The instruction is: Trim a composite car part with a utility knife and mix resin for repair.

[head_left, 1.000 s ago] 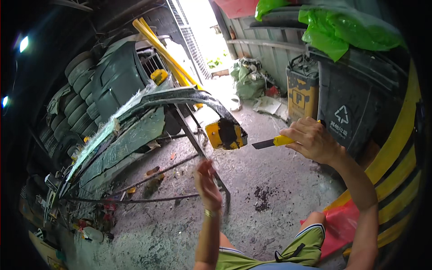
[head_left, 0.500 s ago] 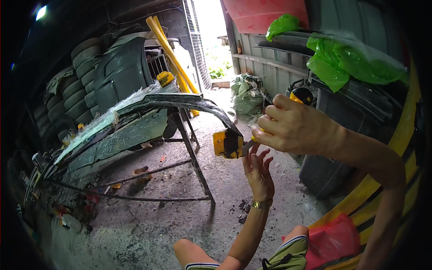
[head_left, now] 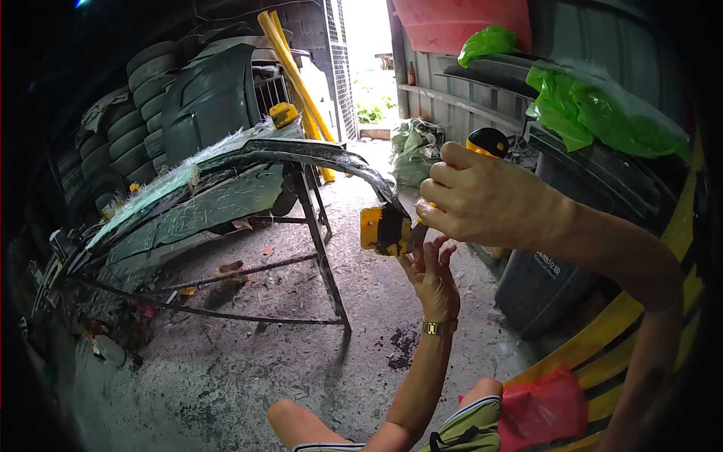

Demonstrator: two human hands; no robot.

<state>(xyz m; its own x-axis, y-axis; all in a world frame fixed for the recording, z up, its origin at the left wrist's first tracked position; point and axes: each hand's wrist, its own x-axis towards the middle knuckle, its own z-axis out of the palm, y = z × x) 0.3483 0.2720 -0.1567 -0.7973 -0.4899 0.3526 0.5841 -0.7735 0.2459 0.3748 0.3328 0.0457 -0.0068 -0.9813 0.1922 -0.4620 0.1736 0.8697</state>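
A yellow plate with a dark patch [head_left: 375,226] sits at the near end of a curved black strip [head_left: 354,162]. Gripped in my right hand [head_left: 489,200] is a flat-bladed tool with a yellow-and-black handle [head_left: 488,142]. Its dark blade reaches down to the plate's right edge; the fist covers most of the handle. Just below, my left hand [head_left: 437,282] is raised palm-up with its fingers apart, close to the blade and the plate's lower corner. Whether those fingertips touch either one, I cannot tell. A gold watch [head_left: 439,328] circles the left wrist.
A dark metal stand [head_left: 320,256] carries the strip and a frayed, fibre-covered panel [head_left: 177,177]. Stacked tyres [head_left: 124,135] line the left. Right of my hands stands a dark bin [head_left: 538,294], with green plastic bags [head_left: 595,113] above. A red bag [head_left: 542,407] lies beside my leg.
The whole view has shifted slightly. My right hand has tilted a little on the tool, showing more of its black handle end. Both hands stay close to the plate.
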